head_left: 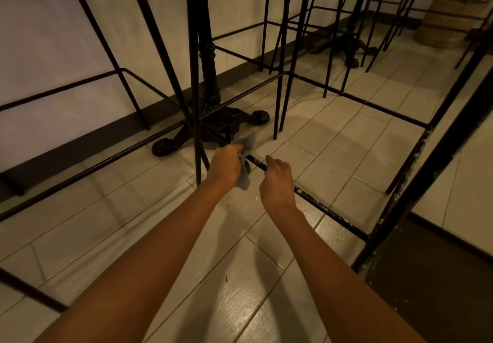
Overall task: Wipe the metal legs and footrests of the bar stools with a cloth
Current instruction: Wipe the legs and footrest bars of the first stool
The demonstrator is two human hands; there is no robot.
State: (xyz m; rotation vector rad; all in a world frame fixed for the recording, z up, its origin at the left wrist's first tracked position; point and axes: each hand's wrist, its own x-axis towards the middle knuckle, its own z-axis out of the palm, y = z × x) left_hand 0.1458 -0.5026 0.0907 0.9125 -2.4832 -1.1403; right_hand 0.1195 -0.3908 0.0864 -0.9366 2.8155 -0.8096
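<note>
The left hand [226, 165] grips the cloth [246, 182] on a footrest [328, 212], the right hand [277, 182] holds this footrest; its speckled near part seems unwiped.

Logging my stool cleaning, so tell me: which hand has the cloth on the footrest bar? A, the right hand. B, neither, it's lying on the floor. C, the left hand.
C: the left hand grips the grey cloth against the footrest bar, while the right hand holds the bar with no cloth.
</note>
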